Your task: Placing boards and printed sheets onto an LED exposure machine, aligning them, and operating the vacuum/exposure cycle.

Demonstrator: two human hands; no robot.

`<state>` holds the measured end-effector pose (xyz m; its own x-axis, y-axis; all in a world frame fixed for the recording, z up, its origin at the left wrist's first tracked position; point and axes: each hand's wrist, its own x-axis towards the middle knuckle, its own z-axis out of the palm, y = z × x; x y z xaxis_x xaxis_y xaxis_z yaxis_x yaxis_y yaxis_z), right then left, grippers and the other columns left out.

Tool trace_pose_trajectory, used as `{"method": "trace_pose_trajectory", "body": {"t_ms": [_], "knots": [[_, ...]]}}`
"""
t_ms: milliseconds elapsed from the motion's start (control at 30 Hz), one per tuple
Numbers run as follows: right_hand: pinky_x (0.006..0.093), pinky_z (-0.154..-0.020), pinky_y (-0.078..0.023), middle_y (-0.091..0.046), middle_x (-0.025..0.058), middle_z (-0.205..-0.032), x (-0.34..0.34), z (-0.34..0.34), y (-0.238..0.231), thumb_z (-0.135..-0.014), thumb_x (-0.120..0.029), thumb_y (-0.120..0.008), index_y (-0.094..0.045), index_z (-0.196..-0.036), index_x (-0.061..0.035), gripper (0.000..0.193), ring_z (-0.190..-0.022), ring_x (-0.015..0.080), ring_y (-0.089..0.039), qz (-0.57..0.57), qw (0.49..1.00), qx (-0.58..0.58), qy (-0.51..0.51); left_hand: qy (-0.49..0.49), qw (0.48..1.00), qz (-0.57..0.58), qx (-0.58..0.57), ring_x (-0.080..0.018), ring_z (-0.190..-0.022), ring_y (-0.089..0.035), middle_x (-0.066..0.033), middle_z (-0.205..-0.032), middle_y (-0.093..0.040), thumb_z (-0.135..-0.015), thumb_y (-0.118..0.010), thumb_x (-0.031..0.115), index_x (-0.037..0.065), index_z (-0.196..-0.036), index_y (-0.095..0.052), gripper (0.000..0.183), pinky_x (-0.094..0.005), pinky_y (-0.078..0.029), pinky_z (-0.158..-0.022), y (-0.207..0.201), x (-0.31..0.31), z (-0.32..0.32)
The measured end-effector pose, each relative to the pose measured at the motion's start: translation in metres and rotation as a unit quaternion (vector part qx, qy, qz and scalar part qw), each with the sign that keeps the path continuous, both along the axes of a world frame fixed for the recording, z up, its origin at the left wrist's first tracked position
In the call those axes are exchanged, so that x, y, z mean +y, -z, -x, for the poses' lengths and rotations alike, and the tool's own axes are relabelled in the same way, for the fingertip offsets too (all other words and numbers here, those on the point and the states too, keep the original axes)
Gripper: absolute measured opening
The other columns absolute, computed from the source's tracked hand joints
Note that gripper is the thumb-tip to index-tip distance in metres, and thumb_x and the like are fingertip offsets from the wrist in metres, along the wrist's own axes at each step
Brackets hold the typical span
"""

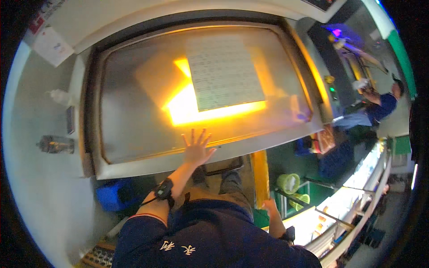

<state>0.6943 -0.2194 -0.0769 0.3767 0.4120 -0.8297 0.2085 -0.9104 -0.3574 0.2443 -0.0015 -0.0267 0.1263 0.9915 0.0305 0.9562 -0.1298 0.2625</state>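
My left hand (196,149) is spread with its fingers apart at the lower edge of a wide framed panel (134,120) in front of me. It holds nothing; whether the palm touches the frame cannot be made out. A sheet of paper with printed rows (225,76) is on the panel, and a bright yellow glow (187,111) shines around its left and lower sides. Lower and to the right, my right hand (270,207) is beside an upright yellow strip (260,174). Its fingers are small and blurred, so their grip is unclear.
Green mesh baskets (288,183) and a brightly lit conveyor-like strip (330,214) are at my right. A blue bin (111,196) stands below the panel's left corner. At far right another person's blue sleeve (384,107) shows by a second machine. A dark bottle-like object (56,144) is at left.
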Motion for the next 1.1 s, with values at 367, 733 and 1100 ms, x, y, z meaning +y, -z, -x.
{"method": "trace_pose_trajectory", "body": {"t_ms": [367,733,1100], "knots": [[0.0361,-0.052,-0.039,-0.054,0.0067,-0.064,0.011,-0.132,-0.080,-0.069,-0.008,-0.057,-0.060,-0.086,-0.0028,0.018,-0.057,0.0231,-0.053,-0.324,0.920,-0.055,0.212,-0.026,0.999,0.028,0.019,-0.0384,-0.147,-0.014,-0.0012,-0.158,-0.029,-0.087,-0.049,0.066,0.026,-0.142,-0.048,0.068,-0.0726,-0.006,-0.110,0.003,-0.006,0.001],[0.0434,-0.084,-0.054,-0.066,0.0077,-0.114,0.338,-0.072,-0.186,-0.076,-0.003,-0.061,-0.060,-0.125,-0.0196,0.051,-0.099,0.0317,-0.065,-0.437,0.591,-0.206,-0.646,0.164,0.966,0.084,-0.182,-0.0382,-0.139,-0.034,-0.0075,-0.154,-0.036,-0.082,-0.065,0.057,0.016,-0.149,-0.035,0.084,-0.0612,-0.029,-0.110,-0.066,0.049,-0.060],[0.0475,-0.109,-0.036,-0.049,0.0124,-0.142,0.535,0.099,-0.028,-0.086,-0.015,-0.060,-0.048,-0.140,-0.0141,0.056,-0.129,0.0306,-0.048,-0.505,0.452,-0.141,-0.722,0.003,0.979,0.175,0.100,-0.0436,-0.132,-0.041,-0.0046,-0.155,-0.033,-0.084,-0.060,0.018,0.022,-0.149,-0.034,0.070,-0.0647,-0.032,-0.105,-0.021,0.175,0.022]]}}
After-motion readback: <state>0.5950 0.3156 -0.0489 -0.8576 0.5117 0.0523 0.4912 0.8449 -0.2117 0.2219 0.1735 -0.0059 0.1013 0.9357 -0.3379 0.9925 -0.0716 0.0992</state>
